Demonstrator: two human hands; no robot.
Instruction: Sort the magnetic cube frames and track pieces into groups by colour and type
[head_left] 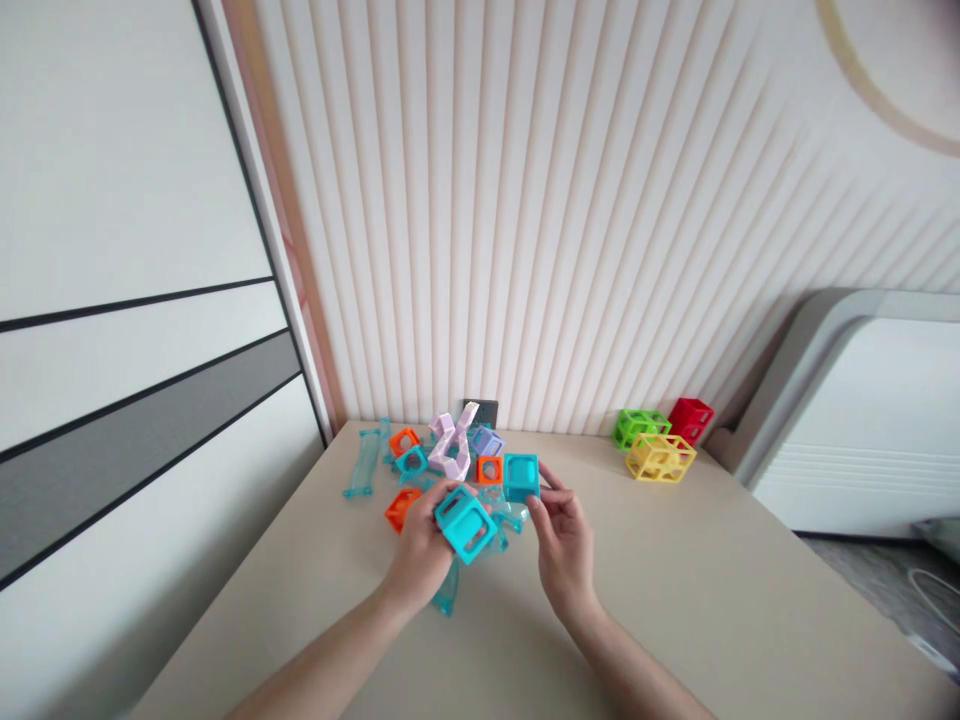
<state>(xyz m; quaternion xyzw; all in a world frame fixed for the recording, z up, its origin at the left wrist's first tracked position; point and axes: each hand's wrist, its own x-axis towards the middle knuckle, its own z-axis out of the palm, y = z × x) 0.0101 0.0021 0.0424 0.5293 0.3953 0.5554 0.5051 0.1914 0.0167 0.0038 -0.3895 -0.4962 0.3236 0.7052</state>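
Both hands occupied above the table (637, 600). The left hand (421, 555) grips a turquoise block (466, 530), fingers wrapped behind it, its open-framed face tilted up. The right hand (566, 550) pinches a turquoise cube (521, 475) between thumb and fingers, slightly farther out from the person. The two held pieces are apart, with a gap between them; no join between them at this point.

Beyond and to the left, a loose scatter. A pale pink zigzag piece (450, 458) stands out in the middle, with a purple cube (487, 441) just to its right and an orange cube (489, 461) nearer. Two more orange pieces lie farther left, one partly behind the left hand. Another turquoise cube (412, 461) sits among them. Clear blue strips (365, 462) lie around the pile, one reaching out below the left wrist. These look unsorted, and most appear separate; overlaps make an exact count uncertain.

Well apart on the right, a small cluster: green block (641, 428), yellow block (660, 457), red block (690, 420). They stand close together by colour, yellow nearest the person. The frames of the green and yellow seem longer than one cube; whether each is joined cannot be told.
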